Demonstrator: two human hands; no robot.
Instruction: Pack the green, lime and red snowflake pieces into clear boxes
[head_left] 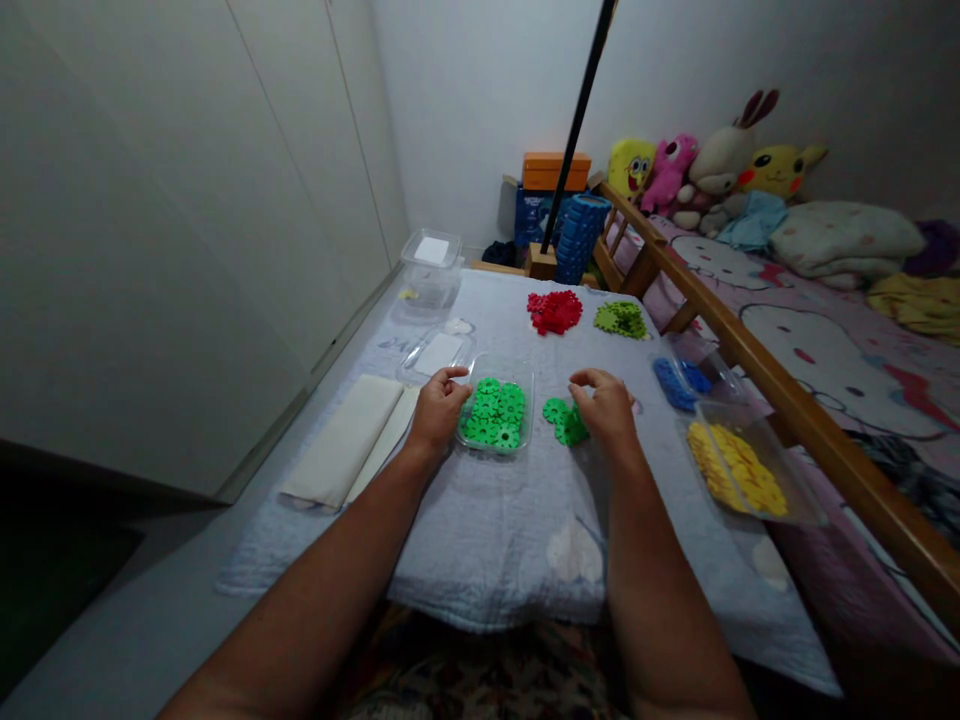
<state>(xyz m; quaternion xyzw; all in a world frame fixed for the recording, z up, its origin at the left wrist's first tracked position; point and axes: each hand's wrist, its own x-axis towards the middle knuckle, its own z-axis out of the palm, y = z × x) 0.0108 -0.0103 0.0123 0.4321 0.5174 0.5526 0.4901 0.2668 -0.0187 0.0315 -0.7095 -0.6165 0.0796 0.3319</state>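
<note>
A clear plastic container stands mid-table, with several green snowflake-shaped toy discs lying in it. At its left rim is my left hand, thumb and fingers closed on the edge. To the right of the container, a small pile of the same green discs rests on the cloth. My right hand is over that pile's right side, its fingertips drawn together in a pinch. Whatever is between those fingers is too small or hidden to make out, and the hand covers part of the pile.
Red discs and lime-green discs lie in heaps at the back. Boxes of blue discs and yellow discs stand right, beside the bed rail. Left are a clear lid, a folded beige cloth and stacked containers.
</note>
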